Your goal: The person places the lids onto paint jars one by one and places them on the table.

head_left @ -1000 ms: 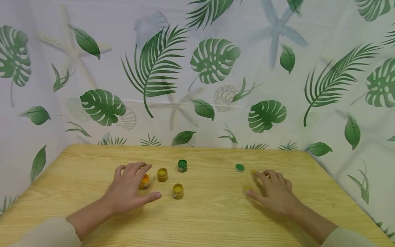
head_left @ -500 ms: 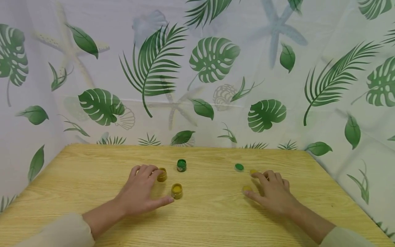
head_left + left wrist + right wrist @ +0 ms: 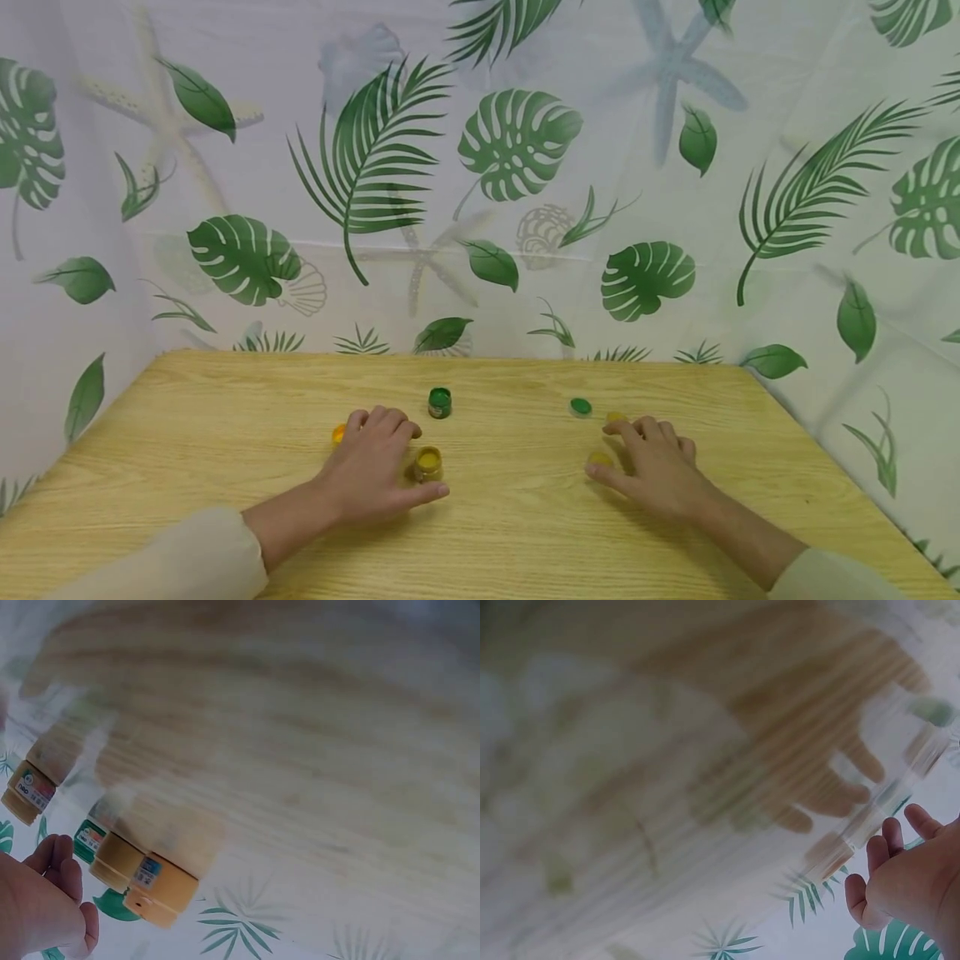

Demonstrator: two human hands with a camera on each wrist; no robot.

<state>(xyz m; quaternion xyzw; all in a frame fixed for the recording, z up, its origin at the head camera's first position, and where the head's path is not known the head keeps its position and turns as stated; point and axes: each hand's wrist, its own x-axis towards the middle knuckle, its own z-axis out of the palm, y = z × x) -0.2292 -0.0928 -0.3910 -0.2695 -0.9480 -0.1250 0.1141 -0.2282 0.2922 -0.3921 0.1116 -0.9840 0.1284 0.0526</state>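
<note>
In the head view my left hand (image 3: 371, 471) is spread over the small paint jars, thumb stretched out just in front of the near dark-yellow jar (image 3: 428, 461). Its fingers cover most of a second dark-yellow jar. Left of the knuckles an orange jar (image 3: 338, 434) peeks out, and the green jar (image 3: 440, 403) stands uncovered farther back. The left wrist view has the hand (image 3: 45, 900) beside the jars, gripping none. On the right, my right hand (image 3: 660, 471) hovers with loosely bent fingers, thumb tip at the near yellow lid (image 3: 600, 458) and index finger at the far yellow lid (image 3: 616, 417).
A green lid (image 3: 581, 407) lies left of the far yellow lid. Everything is on a wood-grain table (image 3: 510, 533). Behind its far edge hangs a white cloth (image 3: 555, 292) printed with leaves and starfish.
My left hand has moved right across the jars, from the orange one towards the near dark-yellow one; the orange jar shows again behind it. My right hand has shifted slightly left.
</note>
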